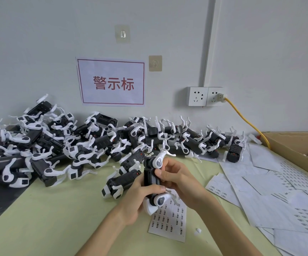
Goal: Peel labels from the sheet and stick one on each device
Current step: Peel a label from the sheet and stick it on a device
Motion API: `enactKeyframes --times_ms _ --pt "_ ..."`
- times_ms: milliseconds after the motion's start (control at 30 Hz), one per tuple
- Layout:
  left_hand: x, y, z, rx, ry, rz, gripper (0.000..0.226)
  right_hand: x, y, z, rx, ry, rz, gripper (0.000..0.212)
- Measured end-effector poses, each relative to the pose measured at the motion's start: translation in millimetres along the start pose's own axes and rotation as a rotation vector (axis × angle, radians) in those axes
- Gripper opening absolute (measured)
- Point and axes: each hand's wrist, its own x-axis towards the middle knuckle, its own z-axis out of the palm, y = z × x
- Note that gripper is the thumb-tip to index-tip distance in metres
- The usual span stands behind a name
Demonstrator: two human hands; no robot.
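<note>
Both hands, left hand [137, 197] and right hand [175, 179], grip one device [152, 179], probably mid-sticking, label sheet [169, 221] right underneath, big pile [71, 145] behind still waiting.

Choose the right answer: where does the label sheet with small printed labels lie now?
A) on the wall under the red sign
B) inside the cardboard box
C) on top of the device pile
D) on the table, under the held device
D: the label sheet lies flat on the table, just below the device that both hands hold.

A red-lettered wall sign [112, 82] hangs beside double sockets [205, 96].
</note>
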Motion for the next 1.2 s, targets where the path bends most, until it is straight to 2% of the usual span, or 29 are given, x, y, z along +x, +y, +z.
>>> enactKeyframes --times_ms 100,233,467,567,667,767,867,933,1000,1067,1200 --pt "-1.3 0.8 0.2 0.014 -0.026 -0.006 0.044 -1.0 -2.9 -3.3 -0.019 -0.036 0.008 0.026" --pt "-3.4 2.6 -0.3 0.012 -0.065 -0.02 0.027 -2.1 -5.5 -5.4 -0.046 -0.065 0.013 0.024" --pt "-3.5 1.8 -3.0 -0.016 -0.11 -0.035 0.024 -3.0 -8.8 -8.9 -0.022 -0.118 0.018 0.026" --pt "-1.3 -0.7 -2.9 -0.06 -0.104 -0.049 0.027 -2.9 -7.9 -8.4 -0.024 -0.091 0.011 0.029" --pt "3.2 -4.5 -2.1 -0.158 -0.021 -0.073 0.036 0.3 -2.9 -3.3 -0.05 0.014 0.016 0.031" --pt "6.0 -6.0 -1.6 -0.213 0.019 -0.083 0.042 4.0 2.2 -2.9 -0.179 0.226 -0.022 0.03" --pt "7.1 -6.2 -1.6 -0.217 0.034 -0.069 0.041 4.9 3.5 -9.2 -0.263 0.477 -0.058 0.017" --pt "7.1 -5.4 -2.7 -0.201 0.039 -0.086 0.049 3.6 -1.9 -16.7 -0.266 0.526 -0.107 0.003" --pt "5.0 -3.4 -2.9 -0.153 0.003 -0.146 0.058 1.7 -7.7 -24.3 -0.264 0.378 -0.128 0.025" --pt "1.7 -2.0 -1.1 -0.078 -0.096 -0.189 0.057 -1.0 -12.3 -26.9 -0.268 0.181 -0.082 0.045" --pt "-1.1 -0.7 -0.1 0.037 -0.219 -0.213 0.034 -4.7 -12.6 -25.1 -0.426 -0.028 0.078 0.043"
